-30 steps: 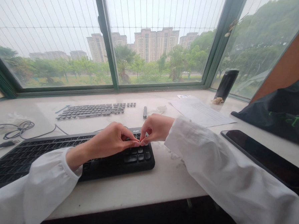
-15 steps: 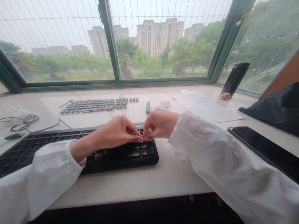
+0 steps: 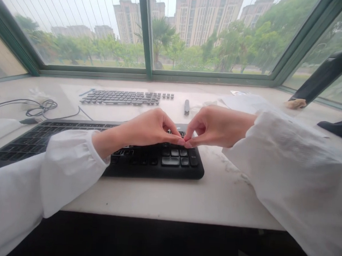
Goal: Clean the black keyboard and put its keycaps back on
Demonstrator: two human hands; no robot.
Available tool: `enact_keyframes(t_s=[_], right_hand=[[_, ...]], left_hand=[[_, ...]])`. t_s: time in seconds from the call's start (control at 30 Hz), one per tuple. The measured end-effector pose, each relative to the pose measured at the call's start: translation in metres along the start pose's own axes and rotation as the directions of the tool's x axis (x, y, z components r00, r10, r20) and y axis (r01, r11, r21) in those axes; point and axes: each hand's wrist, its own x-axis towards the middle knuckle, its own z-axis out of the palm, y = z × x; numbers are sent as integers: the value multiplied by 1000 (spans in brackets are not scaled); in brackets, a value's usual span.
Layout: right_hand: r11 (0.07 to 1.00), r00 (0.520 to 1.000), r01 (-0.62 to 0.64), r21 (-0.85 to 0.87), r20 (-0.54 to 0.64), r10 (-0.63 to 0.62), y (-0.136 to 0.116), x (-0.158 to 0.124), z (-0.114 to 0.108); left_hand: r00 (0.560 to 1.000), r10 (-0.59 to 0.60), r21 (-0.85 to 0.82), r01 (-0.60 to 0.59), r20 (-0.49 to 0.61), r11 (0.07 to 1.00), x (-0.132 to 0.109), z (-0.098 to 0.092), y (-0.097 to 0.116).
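A black keyboard (image 3: 154, 171) lies along the front of the white table, with several keycaps seated in its number pad (image 3: 175, 157) and many bare key places further left. Over the number pad, my left hand (image 3: 148, 128) and my right hand (image 3: 217, 126) meet at their fingertips. Each thumb and forefinger is pinched together. Whatever lies between the fingertips is too small or hidden to name. Beyond the keyboard, loose dark keycaps (image 3: 121, 98) are laid out in rows on the table.
A small dark stick-shaped item (image 3: 186, 107) stands out behind my hands. Paper sheets (image 3: 243, 102) lie at the back right, near a tall black object (image 3: 324, 77) by the window. A coiled black cable (image 3: 47, 105) is at left. The table edge (image 3: 160, 219) runs in front.
The view has tilted down and shifted left, so hands and keyboard appear further right and higher. Both hands keep their pinch over the number pad. The phone at right is no longer visible.
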Motion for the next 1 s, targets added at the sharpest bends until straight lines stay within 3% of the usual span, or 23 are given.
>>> enact_keyframes(t_s=[0.13, 0.33, 0.5, 0.83, 1.0], right_hand=[[1000, 1000, 12, 2, -5, -12, 2, -1, 0], [995, 992, -95, -44, 84, 99, -7, -5, -6], [987, 985, -143, -74, 83, 149, -10, -4, -7], [992, 999, -17, -123, 34, 21, -14, -3, -3], [993, 1000, -20, -117, 17, 22, -14, -2, -1]], left_hand=[[1000, -3, -18, 2, -17, 1000, 1, 2, -3], [999, -46, -36, 47, 15, 998, 2, 0, -1], [998, -63, -45, 65, 27, 997, 1, 1, 1], [992, -106, -14, 108, 72, 994, 5, -3, 7], [996, -61, -23, 62, 63, 998, 11, 0, 2]])
